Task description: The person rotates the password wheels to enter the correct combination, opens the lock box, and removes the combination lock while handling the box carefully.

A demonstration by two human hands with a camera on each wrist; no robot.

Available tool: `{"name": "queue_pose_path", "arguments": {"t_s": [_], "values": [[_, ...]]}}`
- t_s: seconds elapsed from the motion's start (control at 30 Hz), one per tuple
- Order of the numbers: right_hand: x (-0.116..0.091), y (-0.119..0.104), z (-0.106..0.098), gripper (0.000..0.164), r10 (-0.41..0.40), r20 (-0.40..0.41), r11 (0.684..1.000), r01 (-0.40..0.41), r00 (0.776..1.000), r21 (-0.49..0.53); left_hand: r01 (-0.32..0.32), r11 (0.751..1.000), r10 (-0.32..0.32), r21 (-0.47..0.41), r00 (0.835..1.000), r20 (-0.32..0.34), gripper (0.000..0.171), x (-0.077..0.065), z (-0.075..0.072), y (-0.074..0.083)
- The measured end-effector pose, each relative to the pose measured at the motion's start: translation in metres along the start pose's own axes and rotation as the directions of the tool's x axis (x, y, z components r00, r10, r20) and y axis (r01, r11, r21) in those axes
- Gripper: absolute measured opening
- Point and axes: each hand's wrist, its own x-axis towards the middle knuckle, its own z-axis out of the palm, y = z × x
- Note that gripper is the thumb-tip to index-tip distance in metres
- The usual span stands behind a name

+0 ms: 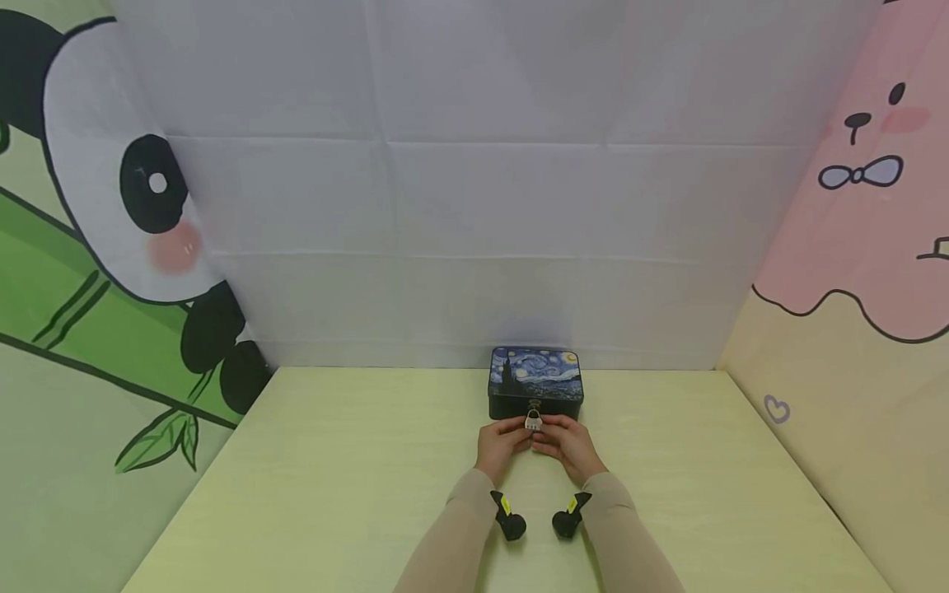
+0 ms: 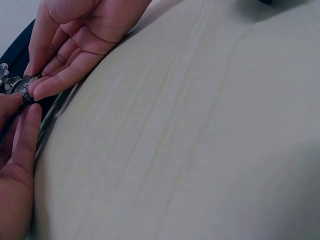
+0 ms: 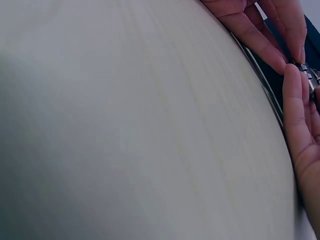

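Observation:
A small silver combination padlock [image 1: 533,422] hangs from the front clasp of a dark box [image 1: 525,408] with a swirling blue night-sky picture on its lid. From the left side, my left hand [image 1: 502,445] pinches the padlock between thumb and fingers. My right hand [image 1: 569,445] grips its other side, fingers bent beneath it. Both wrist views show the fingertips close around the lock body, with number dials [image 3: 303,67] visible in the right one. The lid looks down. Fingers partly cover the padlock, so the shackle's state is hard to tell.
The box stands at the back of a pale yellow table [image 1: 356,478], near a white cloth backdrop [image 1: 460,198]. Side walls carry a panda drawing [image 1: 111,206] and a pink animal drawing [image 1: 853,231]. Black wrist cameras [image 1: 511,525] sit on both sleeves.

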Motion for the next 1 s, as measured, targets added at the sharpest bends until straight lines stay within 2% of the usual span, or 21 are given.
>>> {"name": "queue_pose_path", "arguments": {"t_s": [0.23, 0.37, 0.8, 1.0], "values": [[-0.0001, 0.0001, 0.0009, 0.031, -0.002, -0.011, 1.000, 0.002, 1.000, 0.002, -0.028, 0.998, 0.029, 0.054, 0.999, -0.019, 0.030, -0.0020, 0.0007, 0.0016], [0.0002, -0.0001, 0.0007, 0.029, 0.002, -0.010, 1.000, -0.002, 1.000, 0.007, -0.021, 0.996, 0.024, 0.082, 0.999, -0.034, 0.030, -0.0008, 0.0006, 0.0004], [-0.0002, 0.0006, 0.0005, 0.032, -0.003, -0.003, 1.000, 0.003, 1.000, -0.004, -0.023, 0.999, 0.024, 0.032, 1.000, -0.007, 0.030, 0.0004, -0.0008, -0.0021], [0.0004, 0.0007, 0.0001, 0.033, -0.002, -0.008, 1.000, 0.002, 1.000, -0.003, -0.039, 0.998, 0.039, 0.039, 0.999, -0.004, 0.028, 0.0002, -0.0003, -0.0025]]}}
